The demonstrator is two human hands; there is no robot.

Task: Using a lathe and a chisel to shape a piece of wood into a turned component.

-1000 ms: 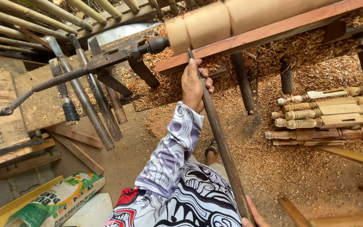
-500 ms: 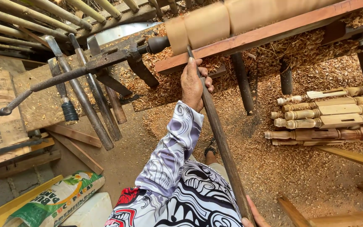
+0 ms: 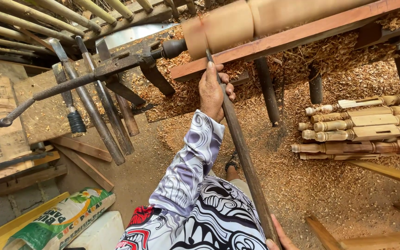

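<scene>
A pale wooden cylinder (image 3: 237, 25) is mounted on a lathe, above a reddish wooden tool rest (image 3: 297, 37). A long dark turning chisel (image 3: 244, 157) runs from the bottom of the view up to the cylinder, its tip against the wood near the left end. My left hand (image 3: 214, 90) grips the chisel shaft just below the rest. My right hand (image 3: 276, 236) shows only partly at the bottom edge, closed around the chisel's handle end. A metal tailstock centre (image 3: 172, 48) presses into the cylinder's left end.
Several turned wooden spindles (image 3: 357, 125) lie stacked on the sawdust-covered floor at right. Long metal chisels and rods (image 3: 103, 115) lean at left beside a wooden block (image 3: 38, 111). A printed sack (image 3: 61, 220) and planks lie at lower left. Shavings pile under the lathe.
</scene>
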